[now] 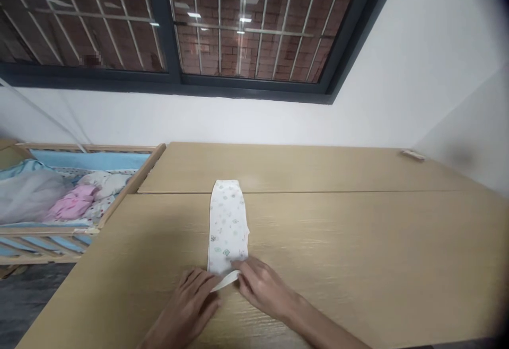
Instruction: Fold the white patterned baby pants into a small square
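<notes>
A pair of small white baby pants (227, 227) with a green and grey print lies folded lengthwise on the wooden table. Its far end is flat, and its near edge is lifted and turned up between my hands. My left hand (194, 298) is closed on the left corner of that edge, with the thumb below. At the right corner, my right hand (260, 285) pinches the cloth between thumb and fingers. The fingertips partly hide the near edge.
The table (338, 264) has a seam across its far part. A wooden crib (131, 184) with blue lining, pink cloth and bedding adjoins it at left. A small pale object (413, 155) lies at the far right. Behind stands a white wall with a barred window (254, 31).
</notes>
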